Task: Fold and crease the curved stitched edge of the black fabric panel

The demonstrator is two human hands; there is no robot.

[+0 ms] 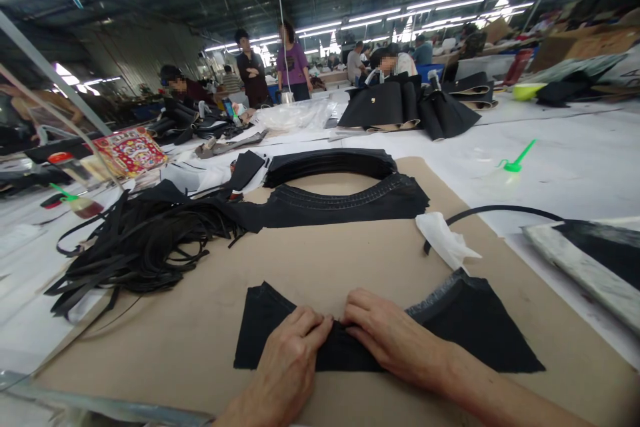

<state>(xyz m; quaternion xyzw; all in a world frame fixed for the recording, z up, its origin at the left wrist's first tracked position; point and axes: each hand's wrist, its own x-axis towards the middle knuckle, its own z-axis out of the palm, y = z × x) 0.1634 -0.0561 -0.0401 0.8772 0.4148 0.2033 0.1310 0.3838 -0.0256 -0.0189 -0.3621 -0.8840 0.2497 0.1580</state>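
A black fabric piece with a curved upper edge lies flat on the brown board in front of me. Along the right part of its curve runs a greyish, shiny band. My left hand pinches the curved edge near the middle, thumb and fingers pressed together. Close beside it, my right hand has its fingers bent down on the same edge. The fabric between the hands looks folded, though the fingertips hide part of it. Beyond lie another curved black piece with stitch-like lines and a stack of black pieces.
A heap of black strips lies at left. White tissue and a black strip are at right, near a marble slab. A green-nozzled bottle stands at left. Several people work or stand behind.
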